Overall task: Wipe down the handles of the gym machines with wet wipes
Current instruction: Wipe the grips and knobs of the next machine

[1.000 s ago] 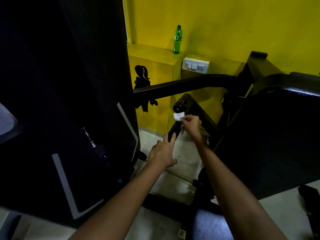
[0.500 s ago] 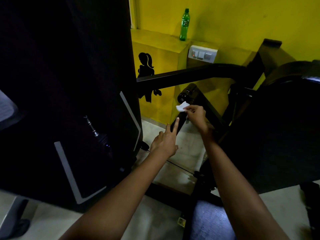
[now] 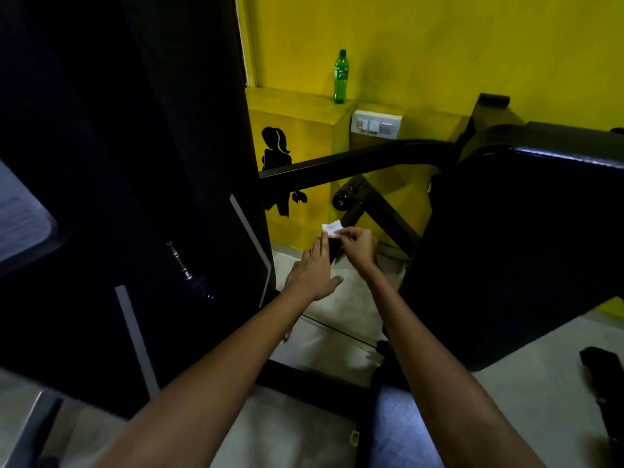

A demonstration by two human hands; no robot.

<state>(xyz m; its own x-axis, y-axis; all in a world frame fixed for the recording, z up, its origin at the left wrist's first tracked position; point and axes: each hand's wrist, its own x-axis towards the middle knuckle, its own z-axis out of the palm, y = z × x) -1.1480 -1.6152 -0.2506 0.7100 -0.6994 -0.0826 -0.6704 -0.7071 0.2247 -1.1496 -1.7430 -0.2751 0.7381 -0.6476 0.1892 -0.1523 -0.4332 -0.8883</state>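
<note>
A black machine handle (image 3: pixel 351 214) slopes down from a round black pivot toward my hands, and its lower end is hidden between them. A small white wet wipe (image 3: pixel 331 229) lies against the handle, pinched in the curled fingers of my right hand (image 3: pixel 359 246). My left hand (image 3: pixel 315 271) reaches in from the left with straight fingers, their tips touching the handle and the wipe's edge.
A tall black machine housing (image 3: pixel 135 197) fills the left. A black padded seat back (image 3: pixel 523 248) looms on the right, with a black crossbar (image 3: pixel 354 163) above the handle. A green bottle (image 3: pixel 341 77) and a white switch plate (image 3: pixel 375 124) are by the yellow wall.
My right hand with the wipe has slid a little down the handle. My left hand has stretched further up, from pointing one finger to touching the wipe with flat fingers.
</note>
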